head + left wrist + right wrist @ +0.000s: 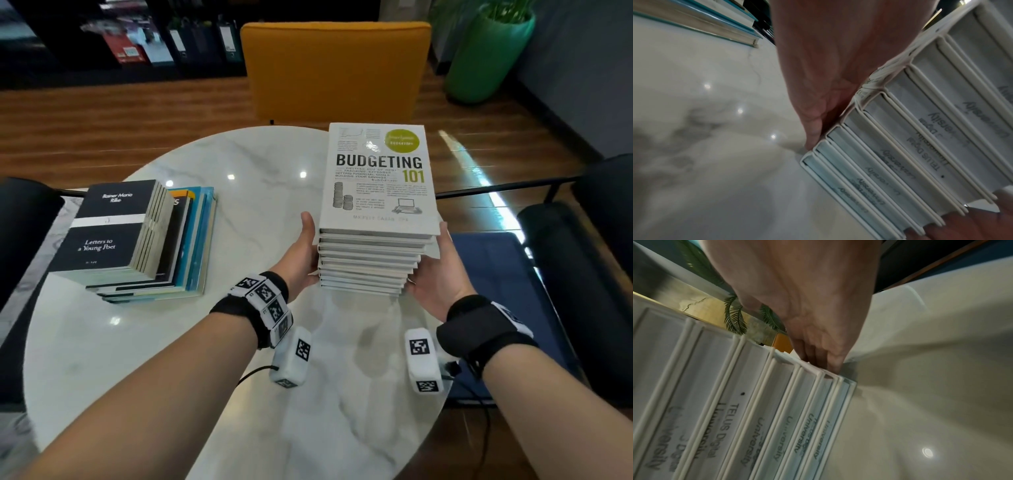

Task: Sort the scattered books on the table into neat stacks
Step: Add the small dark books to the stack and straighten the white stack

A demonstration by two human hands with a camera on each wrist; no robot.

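A round white marble table (212, 342) stands on a wood floor, with an orange chair (335, 68) at twelve o'clock and a green planter (486, 58) at one o'clock. In the head view a tall stack of white books (370, 260), topped by "Budgeting 101" (376, 178), sits at about two o'clock on the table, pressed between the left hand (301, 253) and the right hand (435, 274), palms flat against its sides. At ten o'clock, well apart, lies a second stack (144, 240) with a dark paperback on top. In the left wrist view the left hand (824, 73) lies straight-fingered along the stack's (910, 146) side, fingertips at the bottom books near the tabletop (705, 146); the teal-edged second stack (705, 21) shows at eleven o'clock. In the right wrist view the right hand (807, 305) reaches down with fingers (818, 356) together, straight against the far side of the stack (756, 410), whose page edges read "University".
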